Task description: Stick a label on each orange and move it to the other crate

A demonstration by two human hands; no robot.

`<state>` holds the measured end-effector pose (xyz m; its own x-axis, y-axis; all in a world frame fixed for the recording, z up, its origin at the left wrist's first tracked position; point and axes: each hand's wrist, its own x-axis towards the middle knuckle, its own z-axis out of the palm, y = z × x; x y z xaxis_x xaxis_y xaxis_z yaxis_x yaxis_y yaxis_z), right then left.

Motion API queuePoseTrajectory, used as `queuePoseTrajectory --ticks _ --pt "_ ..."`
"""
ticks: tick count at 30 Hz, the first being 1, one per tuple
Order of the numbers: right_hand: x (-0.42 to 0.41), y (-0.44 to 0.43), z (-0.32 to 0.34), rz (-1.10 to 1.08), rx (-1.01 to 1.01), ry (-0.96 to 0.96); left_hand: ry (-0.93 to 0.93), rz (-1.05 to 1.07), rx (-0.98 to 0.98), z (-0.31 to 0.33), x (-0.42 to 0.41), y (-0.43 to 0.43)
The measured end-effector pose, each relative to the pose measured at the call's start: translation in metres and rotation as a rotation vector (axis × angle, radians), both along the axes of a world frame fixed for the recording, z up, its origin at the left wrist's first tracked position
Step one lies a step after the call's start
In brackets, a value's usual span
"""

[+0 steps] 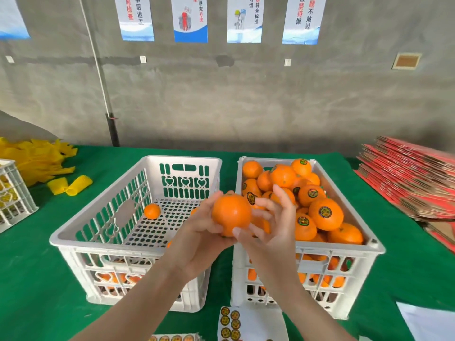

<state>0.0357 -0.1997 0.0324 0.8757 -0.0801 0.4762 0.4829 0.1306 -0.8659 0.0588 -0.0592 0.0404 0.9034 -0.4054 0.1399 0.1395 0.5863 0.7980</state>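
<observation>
**Spotter:** Your left grip [197, 242] is clamped on one orange [231, 211], with the fingers curled round it from below and from the left. You hold it in the air over the gap between the two big white crates.

**Checker:** Your right grip [273, 232] stands apart, fingers spread. Its thumb tip touches the orange low down and its forefinger tip touches the right side. The other fingers are clear of it. The side facing you is plain peel.

**Spotter:** The left crate [182, 159] shows you one whole loose orange [152, 211] on its holed floor. Slivers of others peep out beside your hands, too hidden to count.

**Checker:** The right crate [344, 248] is heaped with oranges. Five plainly turn a round dark label with a gold ring toward you, and more show only an edge. The print is too small to read.

**Spotter:** On the green table [37, 279], just in front of the crates, lies a label sheet [230, 323]. It carries at least six of the same round labels, in two columns. A second strip of labels [172, 337] is cut off by the lower edge.

**Checker:** Five posters [136, 18] hang on the wall. You can read "事后返工", "方法", "符合标准" and "不放过".

**Spotter:** Two yellow foam sleeves [70, 185] lie at your left. A stack of red flat cartons [413, 178] lies at your right.
</observation>
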Motion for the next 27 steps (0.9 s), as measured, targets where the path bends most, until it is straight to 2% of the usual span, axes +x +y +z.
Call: queuePoseTrajectory --ticks 6,8,13,17,27 --pt "-0.002 -0.015 0.009 -0.054 -0.019 -0.048 0.064 0.173 0.030 0.000 0.004 -0.011" --pt "-0.002 -0.017 0.011 -0.022 -0.015 -0.011 0.079 0.198 0.023 0.000 0.006 -0.011" --pt "0.003 -0.017 0.009 0.062 0.032 0.103 0.081 0.190 0.031 -0.002 0.007 -0.015" --pt "0.007 -0.015 0.008 0.047 0.008 0.099 0.088 0.172 0.018 -0.004 0.008 -0.016" --pt "0.004 -0.011 0.012 -0.180 -0.387 -0.090 0.086 0.136 0.025 -0.009 0.005 -0.018"
